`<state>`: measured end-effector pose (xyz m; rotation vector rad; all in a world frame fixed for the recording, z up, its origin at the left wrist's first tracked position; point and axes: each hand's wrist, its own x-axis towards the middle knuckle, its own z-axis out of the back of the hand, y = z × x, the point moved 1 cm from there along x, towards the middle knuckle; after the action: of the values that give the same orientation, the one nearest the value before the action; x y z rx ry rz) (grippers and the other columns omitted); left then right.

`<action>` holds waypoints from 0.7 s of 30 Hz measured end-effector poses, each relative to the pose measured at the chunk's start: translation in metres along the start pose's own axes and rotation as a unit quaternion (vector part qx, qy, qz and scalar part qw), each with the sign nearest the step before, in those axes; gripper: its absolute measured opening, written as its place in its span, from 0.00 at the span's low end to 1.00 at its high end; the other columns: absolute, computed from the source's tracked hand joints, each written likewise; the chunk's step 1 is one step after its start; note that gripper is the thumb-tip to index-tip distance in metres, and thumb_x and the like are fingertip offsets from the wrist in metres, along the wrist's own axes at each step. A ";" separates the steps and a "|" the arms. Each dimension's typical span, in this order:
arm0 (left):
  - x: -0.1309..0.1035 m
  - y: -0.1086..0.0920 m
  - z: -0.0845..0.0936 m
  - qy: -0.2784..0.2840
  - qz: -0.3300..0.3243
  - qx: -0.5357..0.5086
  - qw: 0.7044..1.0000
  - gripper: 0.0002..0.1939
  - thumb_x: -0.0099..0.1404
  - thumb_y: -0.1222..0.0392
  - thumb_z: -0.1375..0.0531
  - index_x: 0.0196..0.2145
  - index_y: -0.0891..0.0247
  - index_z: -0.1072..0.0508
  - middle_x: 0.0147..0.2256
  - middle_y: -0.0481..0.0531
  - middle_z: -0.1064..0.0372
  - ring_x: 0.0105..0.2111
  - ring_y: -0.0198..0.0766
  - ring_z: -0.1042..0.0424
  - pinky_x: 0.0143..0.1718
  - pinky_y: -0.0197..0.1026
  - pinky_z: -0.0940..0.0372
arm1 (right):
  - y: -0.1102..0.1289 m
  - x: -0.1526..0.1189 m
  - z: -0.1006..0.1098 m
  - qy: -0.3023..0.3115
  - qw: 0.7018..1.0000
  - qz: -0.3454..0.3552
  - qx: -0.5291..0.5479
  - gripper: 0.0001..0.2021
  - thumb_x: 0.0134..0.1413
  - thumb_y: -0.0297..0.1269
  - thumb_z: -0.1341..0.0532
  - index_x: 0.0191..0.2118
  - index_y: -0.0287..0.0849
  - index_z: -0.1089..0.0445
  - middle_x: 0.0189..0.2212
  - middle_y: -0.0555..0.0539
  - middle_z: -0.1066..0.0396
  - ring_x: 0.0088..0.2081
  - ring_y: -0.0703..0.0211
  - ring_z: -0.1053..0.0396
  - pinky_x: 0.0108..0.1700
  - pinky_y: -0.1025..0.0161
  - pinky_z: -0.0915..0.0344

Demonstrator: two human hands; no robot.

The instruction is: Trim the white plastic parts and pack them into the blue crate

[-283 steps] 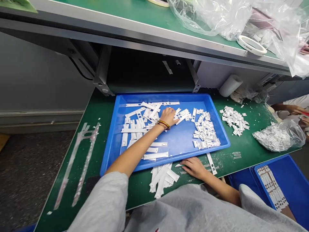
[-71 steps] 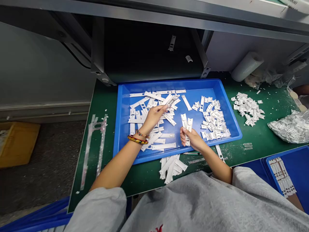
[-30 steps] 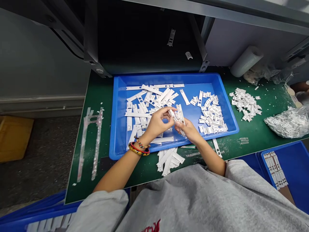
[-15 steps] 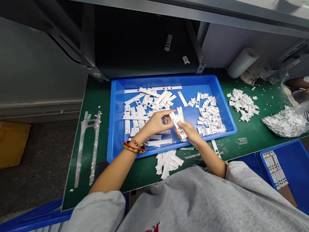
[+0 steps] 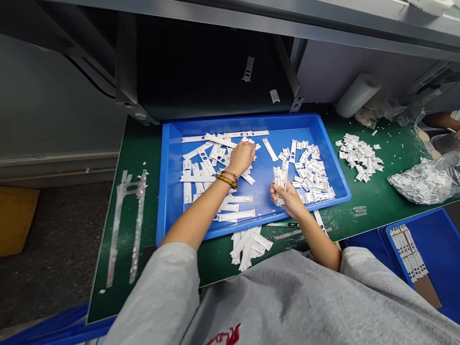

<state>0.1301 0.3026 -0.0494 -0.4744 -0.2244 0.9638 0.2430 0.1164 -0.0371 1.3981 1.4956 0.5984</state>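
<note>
My left hand, with bracelets on its wrist, is over the pile of long white plastic strips in the blue tray. Its fingers are curled together at a strip near the top of the pile, and the fingertips are partly hidden. In my right hand a few white plastic strips stand roughly upright, gripped between thumb and fingers above the tray's front part. Small white plastic pieces lie heaped in the tray's right side, beyond that hand.
More strips lie before the tray, near a green cutter. To the right are a heap of small pieces, a filled plastic bag and another blue tray. Behind stands a dark belt. Another person's arm shows far right.
My left hand has moved away from the strips in my right hand, up and forward onto the pile. My right hand has shifted slightly right, still holding its strips, now more upright.
</note>
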 end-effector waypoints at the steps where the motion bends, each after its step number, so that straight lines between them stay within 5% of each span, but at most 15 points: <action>1: 0.008 0.000 -0.005 -0.003 0.011 0.008 1.000 0.16 0.68 0.66 0.48 0.47 0.72 0.23 0.50 0.68 0.27 0.55 0.57 0.33 0.57 0.54 0.38 | 0.000 0.001 0.000 -0.008 1.000 -0.002 -0.002 0.21 0.44 0.49 0.29 0.38 0.43 0.36 0.23 0.58 0.37 0.20 0.71 0.44 0.23 0.69 0.47; 4: 0.026 -0.003 -0.015 -0.013 0.038 0.025 0.999 0.11 0.63 0.67 0.42 0.42 0.73 0.24 0.49 0.71 0.28 0.56 0.62 0.36 0.58 0.59 0.42 | 0.000 0.001 -0.001 -0.029 1.000 -0.009 -0.002 0.21 0.43 0.50 0.29 0.34 0.44 0.38 0.19 0.61 0.46 0.17 0.74 0.53 0.20 0.70 0.57; 8: 0.031 -0.010 -0.006 -0.030 0.040 0.019 0.999 0.11 0.62 0.72 0.44 0.41 0.71 0.26 0.46 0.68 0.28 0.53 0.56 0.33 0.55 0.53 0.39 | -0.001 0.003 0.000 -0.035 0.999 -0.007 0.010 0.25 0.43 0.53 0.29 0.26 0.45 0.45 0.19 0.60 0.50 0.18 0.73 0.52 0.21 0.69 0.54; 11: 0.017 -0.016 0.016 -0.063 0.019 -0.029 0.997 0.08 0.65 0.68 0.43 0.42 0.68 0.27 0.43 0.62 0.28 0.45 0.48 0.29 0.49 0.47 0.34 | -0.004 0.007 0.003 -0.073 0.997 0.022 0.006 0.25 0.44 0.56 0.30 0.26 0.45 0.44 0.20 0.58 0.47 0.20 0.70 0.48 0.22 0.69 0.50; 15: -0.025 -0.026 0.047 -0.067 -0.044 -0.267 0.960 0.15 0.62 0.59 0.36 0.47 0.63 0.28 0.39 0.53 0.28 0.32 0.38 0.29 0.37 0.42 0.30 | -0.001 0.011 0.001 -0.152 0.977 0.129 -0.074 0.21 0.49 0.57 0.34 0.32 0.44 0.35 0.31 0.50 0.32 0.31 0.64 0.35 0.32 0.67 0.36; 18: -0.057 -0.031 0.060 0.002 -0.069 -0.378 0.923 0.17 0.62 0.57 0.36 0.49 0.62 0.26 0.42 0.53 0.27 0.27 0.33 0.30 0.33 0.40 0.29 | 0.004 0.012 -0.012 -0.078 0.984 0.127 -0.097 0.22 0.52 0.59 0.37 0.39 0.44 0.32 0.35 0.48 0.28 0.35 0.61 0.32 0.37 0.64 0.34; 21: -0.076 -0.031 0.064 0.054 -0.074 -0.413 0.906 0.19 0.63 0.56 0.38 0.51 0.63 0.25 0.39 0.54 0.25 0.30 0.34 0.28 0.34 0.40 0.27 | 0.010 0.009 -0.030 0.060 0.997 0.029 -0.049 0.23 0.51 0.61 0.37 0.38 0.44 0.35 0.26 0.53 0.33 0.23 0.65 0.38 0.26 0.66 0.40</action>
<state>0.0859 0.2428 0.0234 -1.2686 -0.5667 0.6523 0.2226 0.1349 -0.0186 1.3538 1.5031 0.7947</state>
